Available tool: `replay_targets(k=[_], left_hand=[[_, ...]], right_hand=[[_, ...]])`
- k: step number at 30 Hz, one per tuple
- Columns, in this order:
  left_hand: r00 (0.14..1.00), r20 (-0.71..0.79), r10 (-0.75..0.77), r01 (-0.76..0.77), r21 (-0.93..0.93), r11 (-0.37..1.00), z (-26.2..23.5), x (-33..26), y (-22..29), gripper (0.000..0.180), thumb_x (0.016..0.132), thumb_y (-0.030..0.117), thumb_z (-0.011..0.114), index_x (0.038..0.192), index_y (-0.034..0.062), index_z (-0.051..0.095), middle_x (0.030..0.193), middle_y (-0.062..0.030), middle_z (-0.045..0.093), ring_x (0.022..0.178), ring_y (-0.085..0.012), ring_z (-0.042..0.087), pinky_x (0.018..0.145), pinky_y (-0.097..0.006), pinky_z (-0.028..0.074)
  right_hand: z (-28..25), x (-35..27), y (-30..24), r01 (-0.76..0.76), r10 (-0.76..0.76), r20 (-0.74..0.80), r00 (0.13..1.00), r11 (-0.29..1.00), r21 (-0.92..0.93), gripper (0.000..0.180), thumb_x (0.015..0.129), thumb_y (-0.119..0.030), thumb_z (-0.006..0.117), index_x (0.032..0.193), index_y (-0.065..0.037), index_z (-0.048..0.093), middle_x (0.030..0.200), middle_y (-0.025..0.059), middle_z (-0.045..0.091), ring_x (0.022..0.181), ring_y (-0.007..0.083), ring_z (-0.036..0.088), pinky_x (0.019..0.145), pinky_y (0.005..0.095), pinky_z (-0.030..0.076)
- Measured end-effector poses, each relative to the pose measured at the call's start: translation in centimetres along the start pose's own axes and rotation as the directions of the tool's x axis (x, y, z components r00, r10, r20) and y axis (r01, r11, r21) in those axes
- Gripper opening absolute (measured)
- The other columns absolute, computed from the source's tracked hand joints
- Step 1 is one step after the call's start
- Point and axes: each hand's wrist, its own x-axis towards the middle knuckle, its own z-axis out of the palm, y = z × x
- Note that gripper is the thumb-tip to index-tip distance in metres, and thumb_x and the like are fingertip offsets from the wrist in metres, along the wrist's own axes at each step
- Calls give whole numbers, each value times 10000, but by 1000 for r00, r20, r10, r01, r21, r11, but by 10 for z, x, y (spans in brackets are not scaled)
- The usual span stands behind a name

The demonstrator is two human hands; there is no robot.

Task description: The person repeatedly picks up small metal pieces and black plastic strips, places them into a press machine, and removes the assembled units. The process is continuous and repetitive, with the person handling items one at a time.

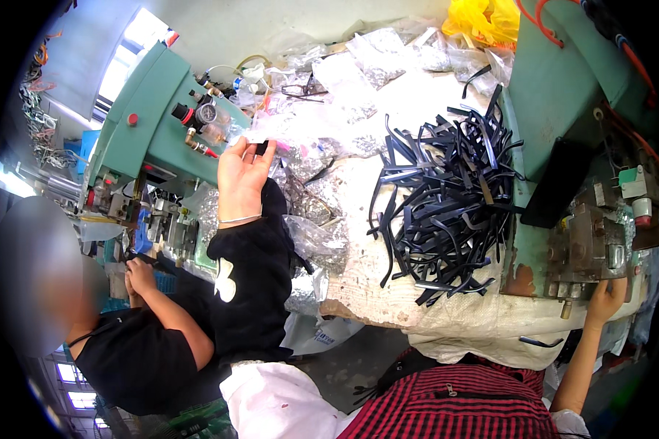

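Note:
My left hand (243, 178), in a black sleeve with a thin bracelet at the wrist, reaches out over the crumpled clear bags (311, 219) and pinches a small black piece (261, 148) at its fingertips. My right hand (608, 296) rests against the underside of a metal fixture (592, 245) on the green machine (556, 88) at the right; its fingers are partly hidden there. Between my hands, a big tangled pile of black curved plastic strips (447, 197) lies on the white covered bench (359, 278).
A co-worker in a black shirt (135, 351) sits at the left, hands (140, 276) at another green machine (150, 95) with a gauge and fittings. More clear bags of small parts (377, 58) and a yellow bag (483, 18) lie at the back.

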Motion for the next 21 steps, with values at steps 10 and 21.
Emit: replay_targets(k=[10, 21], left_hand=[[982, 63, -176, 163, 165, 973, 26, -30, -27, 248, 1042, 119, 511, 1241, -27, 483, 1279, -160, 542, 1260, -351, 524, 1084, -604, 457], [815, 363, -452, -69, 836, 545, 33, -35, -47, 141, 962, 135, 571, 983, 12, 636, 994, -164, 753, 790, -150, 665, 719, -303, 523]], right_hand=[[2, -4, -4, 46, -46, -44, 998, 999, -13, 258, 934, 5, 604, 1180, 69, 647, 1218, 168, 673, 1083, 287, 640, 956, 358, 478], [4, -3, -18, 14, -14, -69, 997, 1000, -4, 201, 887, 15, 629, 1075, 77, 667, 1173, 212, 689, 1117, 381, 633, 1015, 424, 447]])
